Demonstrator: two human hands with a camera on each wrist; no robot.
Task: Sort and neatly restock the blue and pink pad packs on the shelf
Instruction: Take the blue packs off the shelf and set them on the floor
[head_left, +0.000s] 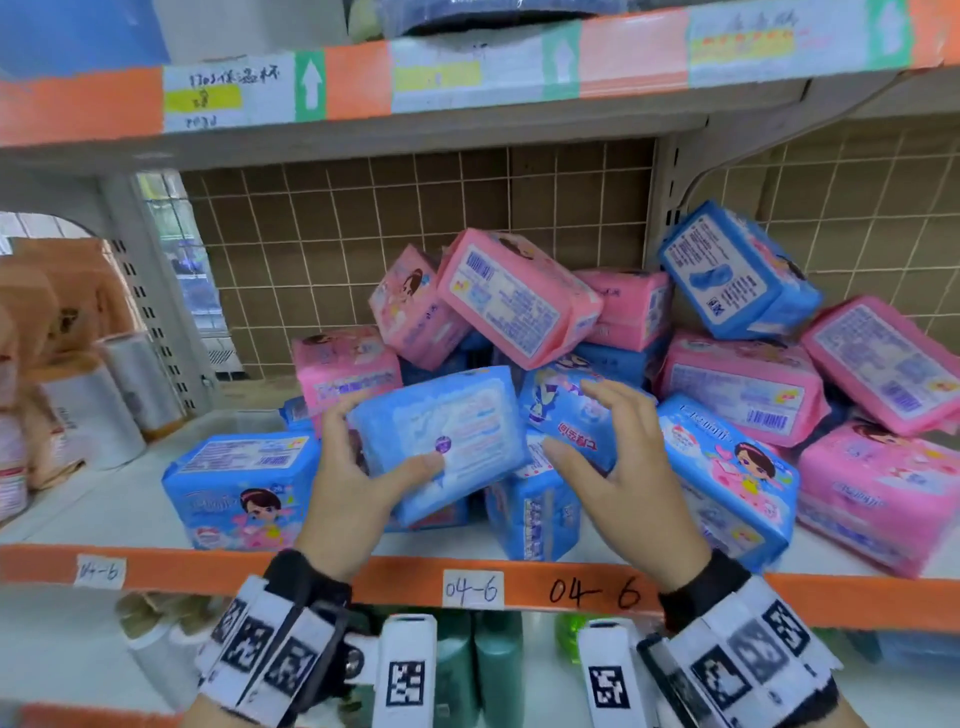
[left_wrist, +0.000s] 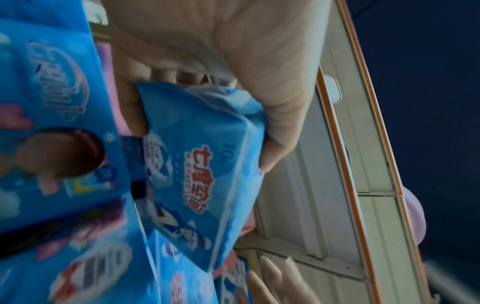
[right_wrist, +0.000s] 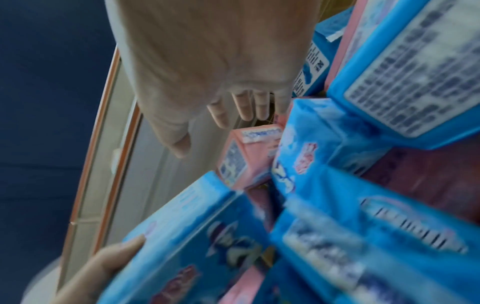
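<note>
Head view: blue pack (head_left: 441, 441) is clasped in the left hand (head_left: 358, 478); right hand (head_left: 623, 467), fingers spread, is held just beside it, holding nothing; pile (head_left: 737, 384) behind.

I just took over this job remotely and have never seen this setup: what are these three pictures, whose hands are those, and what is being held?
No machine here: a person's bare hands with cameras strapped to the wrists. The big picture comes from a head camera, facing a white shelf with an orange front edge. On it lies a jumbled heap of soft plastic blue and pink pad packs. The left hand grips a light blue pad pack, lifted off the shelf. The right hand is open beside it, holding nothing. The other two pictures look along each wrist at the fingers, close and blurry.
</note>
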